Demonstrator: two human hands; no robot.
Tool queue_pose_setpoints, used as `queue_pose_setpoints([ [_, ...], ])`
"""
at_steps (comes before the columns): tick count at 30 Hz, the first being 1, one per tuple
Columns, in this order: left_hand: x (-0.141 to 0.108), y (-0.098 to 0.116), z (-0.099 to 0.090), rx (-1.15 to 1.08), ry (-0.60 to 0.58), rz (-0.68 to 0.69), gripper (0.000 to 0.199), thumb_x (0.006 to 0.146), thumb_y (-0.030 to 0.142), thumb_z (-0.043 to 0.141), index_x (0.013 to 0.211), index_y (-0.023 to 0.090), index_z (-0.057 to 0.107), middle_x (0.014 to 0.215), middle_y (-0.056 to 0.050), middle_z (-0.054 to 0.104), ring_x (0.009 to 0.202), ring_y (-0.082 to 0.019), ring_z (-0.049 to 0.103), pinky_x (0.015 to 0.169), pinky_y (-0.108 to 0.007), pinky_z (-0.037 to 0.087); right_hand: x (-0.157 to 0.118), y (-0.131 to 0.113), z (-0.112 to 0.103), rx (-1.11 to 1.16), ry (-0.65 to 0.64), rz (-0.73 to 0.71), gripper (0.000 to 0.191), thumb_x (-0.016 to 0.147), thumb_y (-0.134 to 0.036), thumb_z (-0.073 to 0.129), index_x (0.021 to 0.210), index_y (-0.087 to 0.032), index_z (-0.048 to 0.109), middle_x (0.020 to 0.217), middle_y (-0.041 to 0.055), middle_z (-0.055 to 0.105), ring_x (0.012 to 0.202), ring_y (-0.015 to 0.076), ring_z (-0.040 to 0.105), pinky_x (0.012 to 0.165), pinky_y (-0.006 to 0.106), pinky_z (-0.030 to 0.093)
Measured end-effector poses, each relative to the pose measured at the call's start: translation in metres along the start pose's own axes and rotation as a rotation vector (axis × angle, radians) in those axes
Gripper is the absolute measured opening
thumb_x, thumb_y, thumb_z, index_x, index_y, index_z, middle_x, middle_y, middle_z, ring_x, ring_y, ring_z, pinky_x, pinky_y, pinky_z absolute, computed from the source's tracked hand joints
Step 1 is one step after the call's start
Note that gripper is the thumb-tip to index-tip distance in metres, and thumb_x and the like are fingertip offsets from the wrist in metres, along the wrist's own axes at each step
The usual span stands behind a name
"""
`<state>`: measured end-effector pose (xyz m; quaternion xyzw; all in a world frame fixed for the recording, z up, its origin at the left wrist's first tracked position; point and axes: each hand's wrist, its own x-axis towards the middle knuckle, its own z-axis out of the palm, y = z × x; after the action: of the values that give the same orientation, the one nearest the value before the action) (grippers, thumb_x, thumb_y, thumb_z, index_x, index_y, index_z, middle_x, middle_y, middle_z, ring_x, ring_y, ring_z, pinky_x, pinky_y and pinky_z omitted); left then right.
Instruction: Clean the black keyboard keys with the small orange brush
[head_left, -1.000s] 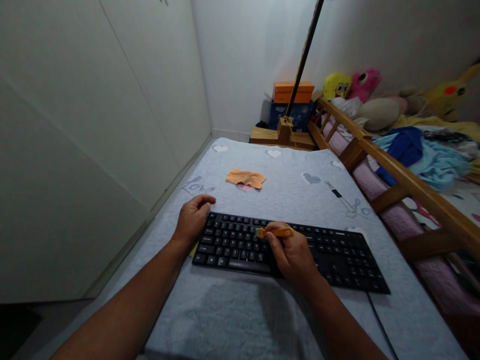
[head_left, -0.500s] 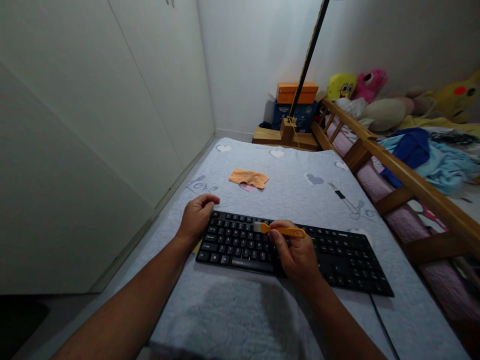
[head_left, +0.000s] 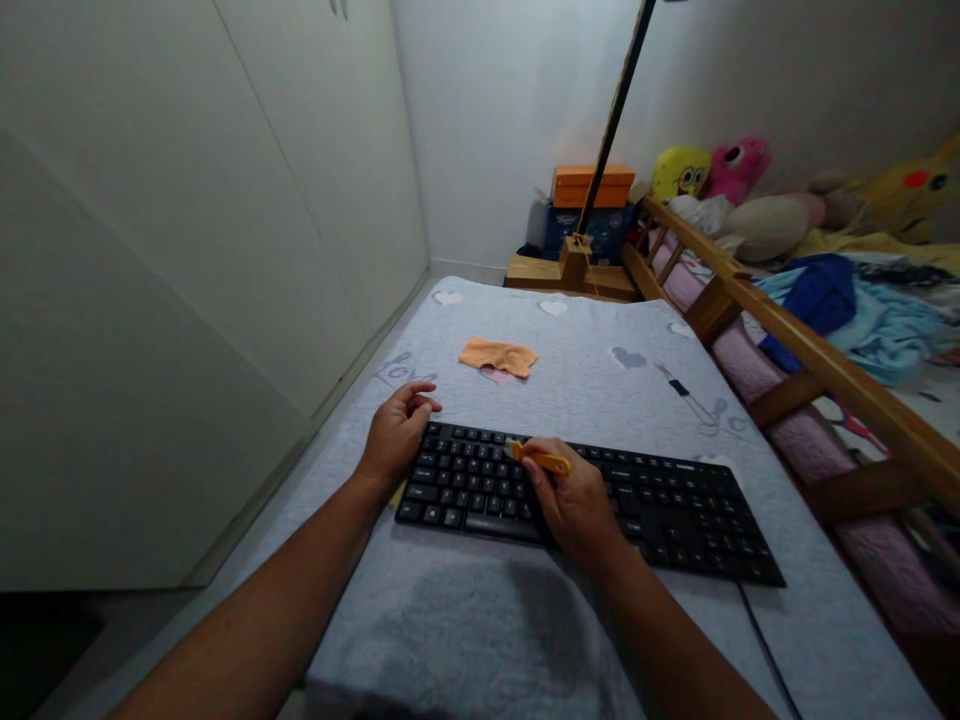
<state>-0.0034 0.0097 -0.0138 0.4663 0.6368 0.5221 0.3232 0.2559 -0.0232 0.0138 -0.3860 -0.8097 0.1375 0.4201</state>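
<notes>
A black keyboard [head_left: 675, 525] lies across the cloth-covered surface. My right hand [head_left: 574, 500] is closed around a small brush with an orange-yellow handle [head_left: 551, 462]; its pale bristles touch the upper left keys. At the keyboard's left end rests my left hand [head_left: 396, 435], its fingers partly curled but apart, with nothing in them. Under that end, a bit of something yellow [head_left: 397, 494] shows beside my wrist. Beyond the keyboard lies a crumpled orange cloth [head_left: 498, 356]. A thin tool with a black band [head_left: 679, 388] lies farther right.
The surface has a light blue cover [head_left: 577, 400] with hearts. A wooden bed rail [head_left: 817, 345] runs along the right, with plush toys and clothes behind it. White cabinet doors [head_left: 225, 250] stand at the left. Boxes [head_left: 592, 187] and a dark pole [head_left: 619, 110] are at the back.
My right hand has moved a little left with the brush, which has turned so its handle looks shorter. The fingers of my left hand have spread slightly.
</notes>
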Motion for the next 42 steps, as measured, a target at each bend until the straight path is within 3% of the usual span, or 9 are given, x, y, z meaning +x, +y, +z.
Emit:
queue_pose_setpoints([
  [16, -0.003, 0.003, 0.001, -0.031, -0.004, -0.005, 0.043, 0.079, 0.032, 0.063, 0.119, 0.018, 0.065, 0.084, -0.003, 0.072, 0.065, -0.016, 0.056, 0.063, -0.029, 0.041, -0.001, -0.006, 0.006, -0.042, -0.034, -0.119, 0.017, 0.105, -0.020, 0.047, 0.102, -0.020, 0.064, 0.088, 0.0062, 0.073, 0.080, 0.0190, 0.070, 0.075, 0.030, 0.057],
  [27, -0.003, 0.002, 0.001, -0.015, -0.006, -0.004, 0.041, 0.081, 0.031, 0.062, 0.119, 0.017, 0.065, 0.086, -0.004, 0.071, 0.066, -0.016, 0.053, 0.064, -0.029, 0.039, -0.001, -0.008, 0.004, -0.001, -0.055, -0.083, 0.015, 0.104, -0.018, 0.049, 0.101, -0.021, 0.064, 0.087, 0.0057, 0.072, 0.078, 0.0186, 0.070, 0.075, 0.029, 0.056],
  [37, -0.002, 0.002, 0.000, 0.008, -0.012, 0.007, 0.033, 0.080, 0.032, 0.062, 0.109, 0.018, 0.068, 0.086, -0.004, 0.073, 0.067, -0.016, 0.056, 0.064, -0.029, 0.040, -0.001, -0.010, 0.001, 0.094, -0.067, 0.010, 0.017, 0.101, -0.019, 0.049, 0.100, -0.020, 0.066, 0.092, 0.0064, 0.074, 0.083, 0.0190, 0.071, 0.079, 0.029, 0.055],
  [42, -0.002, 0.003, -0.002, 0.039, -0.002, 0.020, 0.031, 0.080, 0.032, 0.062, 0.106, 0.018, 0.069, 0.085, -0.004, 0.074, 0.069, -0.017, 0.059, 0.066, -0.029, 0.042, -0.002, -0.010, -0.010, 0.241, 0.005, 0.218, 0.021, 0.102, -0.027, 0.048, 0.097, -0.021, 0.067, 0.075, 0.0011, 0.070, 0.068, 0.0159, 0.068, 0.067, 0.026, 0.052],
])
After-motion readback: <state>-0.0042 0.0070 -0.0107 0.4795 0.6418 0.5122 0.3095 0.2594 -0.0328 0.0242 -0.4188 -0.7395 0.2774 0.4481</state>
